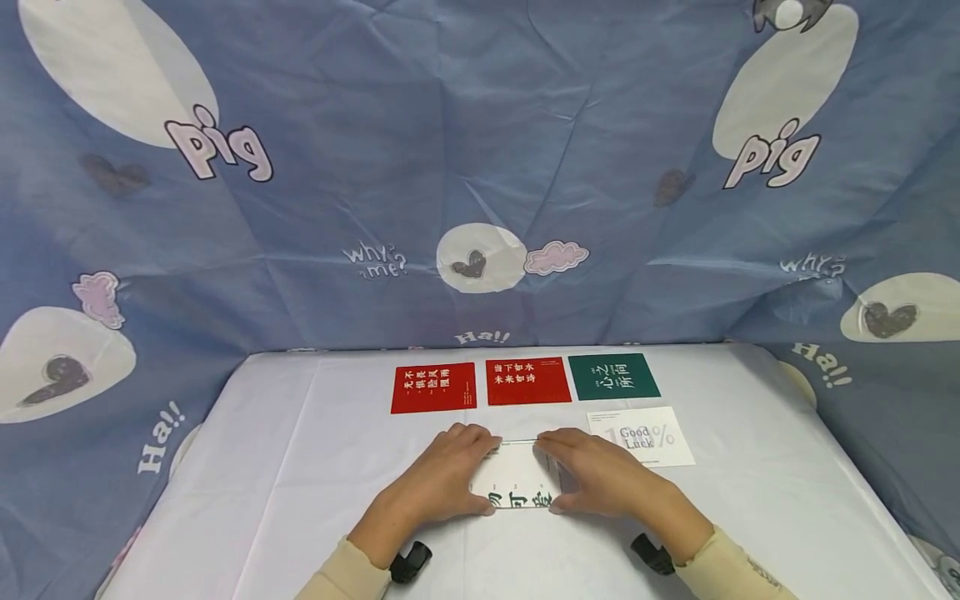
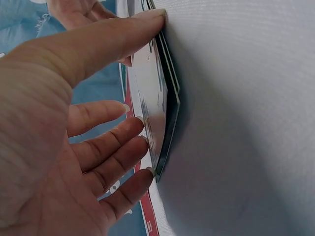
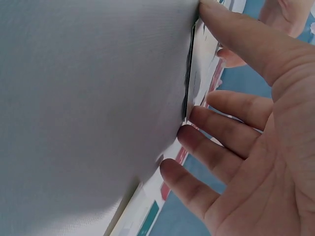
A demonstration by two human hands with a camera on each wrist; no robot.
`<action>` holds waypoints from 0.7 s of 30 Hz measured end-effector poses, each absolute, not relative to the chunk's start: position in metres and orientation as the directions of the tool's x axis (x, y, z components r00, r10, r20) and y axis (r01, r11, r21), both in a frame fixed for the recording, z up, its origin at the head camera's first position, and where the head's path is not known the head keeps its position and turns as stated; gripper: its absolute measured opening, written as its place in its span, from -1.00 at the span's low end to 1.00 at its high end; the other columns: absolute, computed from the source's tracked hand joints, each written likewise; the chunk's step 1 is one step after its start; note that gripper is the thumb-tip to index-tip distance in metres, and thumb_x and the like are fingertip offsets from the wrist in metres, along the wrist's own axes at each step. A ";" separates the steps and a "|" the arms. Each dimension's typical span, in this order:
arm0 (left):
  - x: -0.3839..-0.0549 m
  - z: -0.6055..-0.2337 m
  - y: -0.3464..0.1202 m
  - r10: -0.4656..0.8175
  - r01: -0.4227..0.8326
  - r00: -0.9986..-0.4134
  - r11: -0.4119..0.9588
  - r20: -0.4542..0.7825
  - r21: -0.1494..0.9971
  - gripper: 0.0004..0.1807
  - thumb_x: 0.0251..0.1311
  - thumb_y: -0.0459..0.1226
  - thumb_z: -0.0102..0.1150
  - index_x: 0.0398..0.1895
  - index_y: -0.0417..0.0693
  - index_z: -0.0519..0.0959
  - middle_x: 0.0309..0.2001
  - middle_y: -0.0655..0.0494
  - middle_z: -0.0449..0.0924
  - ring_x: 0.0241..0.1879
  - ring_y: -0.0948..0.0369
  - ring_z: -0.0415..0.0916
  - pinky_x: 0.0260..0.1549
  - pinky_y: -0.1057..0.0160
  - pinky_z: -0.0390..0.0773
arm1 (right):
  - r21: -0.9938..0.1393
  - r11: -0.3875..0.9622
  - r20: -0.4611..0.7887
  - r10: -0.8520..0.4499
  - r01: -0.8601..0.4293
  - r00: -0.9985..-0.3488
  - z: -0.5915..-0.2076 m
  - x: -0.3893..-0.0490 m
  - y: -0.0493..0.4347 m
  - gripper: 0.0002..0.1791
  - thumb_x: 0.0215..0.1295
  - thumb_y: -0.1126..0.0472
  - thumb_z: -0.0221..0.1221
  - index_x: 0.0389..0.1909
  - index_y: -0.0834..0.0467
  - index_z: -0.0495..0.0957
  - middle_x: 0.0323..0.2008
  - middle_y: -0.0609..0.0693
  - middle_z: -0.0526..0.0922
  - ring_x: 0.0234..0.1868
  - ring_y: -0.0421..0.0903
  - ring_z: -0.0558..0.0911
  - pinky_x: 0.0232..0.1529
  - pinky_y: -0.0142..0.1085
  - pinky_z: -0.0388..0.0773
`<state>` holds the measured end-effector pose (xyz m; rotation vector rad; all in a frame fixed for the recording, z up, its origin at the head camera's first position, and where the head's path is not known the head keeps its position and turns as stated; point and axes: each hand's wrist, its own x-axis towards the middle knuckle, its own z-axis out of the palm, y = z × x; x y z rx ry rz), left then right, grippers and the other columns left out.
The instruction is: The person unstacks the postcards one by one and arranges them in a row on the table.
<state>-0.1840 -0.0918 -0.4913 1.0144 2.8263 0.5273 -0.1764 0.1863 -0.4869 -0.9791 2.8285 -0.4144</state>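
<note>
A small stack of postcards lies flat on the table in front of me, with a white top face and dark green characters along its near edge. My left hand grips its left end, thumb on the near edge and fingertips at the far edge. On the opposite end my right hand holds it the same way. Dark edges of more than one card show in the left wrist view, slightly fanned apart. From the right wrist, the stack appears as a thin edge by the thumb and fingers.
Beyond the hands lie two red cards and a green card in a row. A white "Good Luck" card is just past the right hand. A blue printed cloth hangs behind the white table.
</note>
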 end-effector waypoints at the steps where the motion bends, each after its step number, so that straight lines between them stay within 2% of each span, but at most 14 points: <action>1: -0.184 -0.491 -0.092 0.632 0.600 -0.774 0.719 0.028 0.349 -0.09 -0.07 -0.04 0.68 0.39 -0.09 0.51 0.21 0.14 0.53 0.15 0.14 0.40 0.27 0.08 0.44 | -0.293 0.753 -0.021 -0.621 -0.589 -0.783 -0.487 -0.176 0.186 -0.14 0.07 -0.03 0.58 0.40 0.13 0.51 0.37 0.00 0.53 0.40 0.02 0.48 0.38 -0.01 0.46; 15: -0.181 -0.492 -0.092 0.620 0.583 -0.784 0.722 0.026 0.374 -0.12 -0.09 -0.05 0.66 0.36 -0.08 0.54 0.19 0.14 0.50 0.16 0.15 0.37 0.27 0.10 0.44 | -0.279 0.750 -0.011 -0.627 -0.600 -0.779 -0.487 -0.172 0.186 -0.12 0.09 -0.05 0.55 0.42 0.13 0.49 0.36 0.01 0.54 0.38 0.03 0.49 0.35 0.01 0.49; 21: -0.177 -0.491 -0.091 0.612 0.563 -0.791 0.725 0.003 0.397 -0.10 -0.11 -0.01 0.67 0.36 -0.06 0.53 0.18 0.17 0.49 0.15 0.18 0.35 0.26 0.14 0.43 | -0.279 0.748 -0.013 -0.630 -0.602 -0.777 -0.487 -0.167 0.184 -0.04 0.03 -0.15 0.57 0.43 0.13 0.47 0.36 0.02 0.53 0.37 0.03 0.49 0.34 0.02 0.50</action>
